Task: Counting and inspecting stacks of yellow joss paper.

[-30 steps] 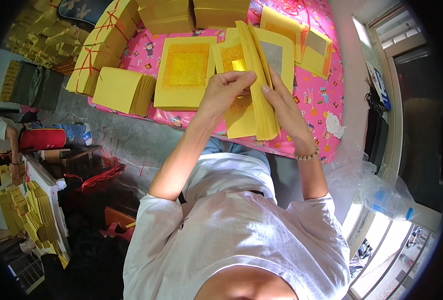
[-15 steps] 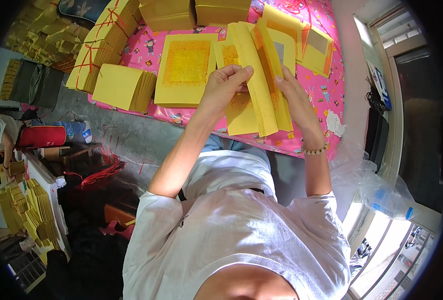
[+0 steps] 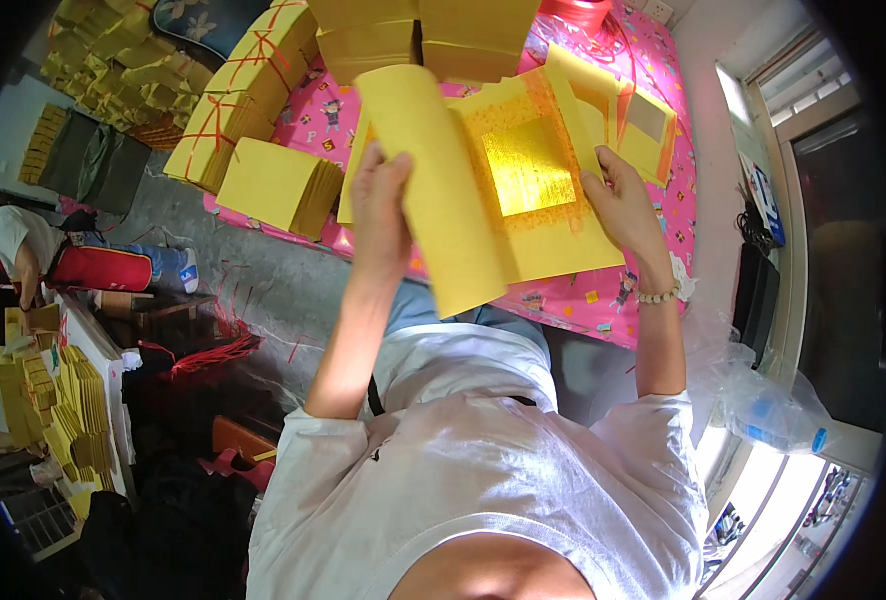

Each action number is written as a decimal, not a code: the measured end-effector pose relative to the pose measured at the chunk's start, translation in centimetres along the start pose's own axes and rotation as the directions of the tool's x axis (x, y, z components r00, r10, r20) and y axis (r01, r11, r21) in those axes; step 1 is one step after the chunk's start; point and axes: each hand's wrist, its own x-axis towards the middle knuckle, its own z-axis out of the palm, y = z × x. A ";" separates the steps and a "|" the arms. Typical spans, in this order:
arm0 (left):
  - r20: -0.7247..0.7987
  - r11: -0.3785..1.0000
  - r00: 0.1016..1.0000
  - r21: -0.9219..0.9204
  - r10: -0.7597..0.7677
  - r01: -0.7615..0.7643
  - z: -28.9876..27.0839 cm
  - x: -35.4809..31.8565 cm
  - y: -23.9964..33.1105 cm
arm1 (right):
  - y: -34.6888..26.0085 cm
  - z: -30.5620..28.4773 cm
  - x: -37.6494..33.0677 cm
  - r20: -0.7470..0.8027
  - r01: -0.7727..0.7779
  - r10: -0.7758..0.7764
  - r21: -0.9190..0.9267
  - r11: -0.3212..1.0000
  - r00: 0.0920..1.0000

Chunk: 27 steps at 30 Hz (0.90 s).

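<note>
Yellow paper sheets [image 3: 483,200] — hands [image 3: 381,205] gripping edges

Both arms raised forward, left hand [image 3: 381,205] and right hand [image 3: 623,205] gripping.

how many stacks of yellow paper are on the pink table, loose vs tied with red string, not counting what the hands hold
Loose yellow stacks: 3, one at the table's left edge and two at the far edge
Stacks tied with red string: 1
Total: 4 on the pink table
</note>
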 end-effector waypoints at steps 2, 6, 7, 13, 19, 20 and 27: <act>-0.099 0.998 0.993 0.028 0.057 -0.054 -1.3 -1.3 3.1 | -0.7 0.1 0.6 -0.008 0.025 -0.025 0.052 0.998 1.000; -0.221 0.995 0.970 -0.008 0.098 -0.103 -4.9 -3.8 7.7 | -2.1 1.5 3.8 0.077 0.041 -0.068 0.306 0.951 0.995; -0.231 0.982 0.959 -0.054 0.166 -0.183 -5.2 -4.5 8.7 | -2.4 2.1 4.8 0.112 0.062 -0.109 0.362 0.930 0.988; -0.252 0.939 0.910 -0.019 0.328 -0.344 -7.6 -7.3 10.7 | -4.0 10.5 8.8 0.205 0.087 -0.137 0.238 0.967 0.969; -0.369 0.921 0.850 0.049 0.375 -0.386 -9.3 -7.9 10.3 | -7.1 15.8 8.3 0.199 -0.146 0.142 0.005 0.989 0.970; -0.351 0.925 0.862 0.032 0.364 -0.378 -9.3 -7.9 10.3 | -6.8 15.9 8.3 0.196 -0.151 0.147 0.003 0.989 0.970; -0.347 0.951 0.898 -0.051 0.270 -0.305 -8.7 -7.3 9.7 | -7.7 16.7 8.2 0.280 -0.096 0.143 -0.175 0.980 0.949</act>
